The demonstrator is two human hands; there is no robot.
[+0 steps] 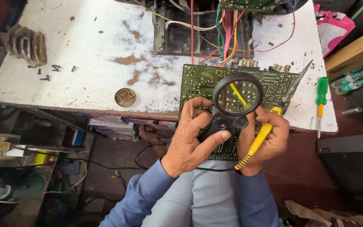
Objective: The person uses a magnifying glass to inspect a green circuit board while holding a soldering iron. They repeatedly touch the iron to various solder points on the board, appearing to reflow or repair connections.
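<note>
A green circuit board (198,82) lies at the front edge of a worn white table (89,54), overhanging it toward me. My left hand (190,141) grips the black handle of a round magnifying glass (236,98) held over the board. My right hand (269,141) holds a yellow-handled soldering iron (261,136), its metal tip (301,73) pointing up and to the right across the board. Through the lens the yellow shaft shows enlarged.
Coloured wires (225,38) run from the board to a dark chassis (177,35) at the back. A round brass tin (125,97), several small screws (51,71), a grey finned metal part (25,44) and a green screwdriver (321,103) lie on the table.
</note>
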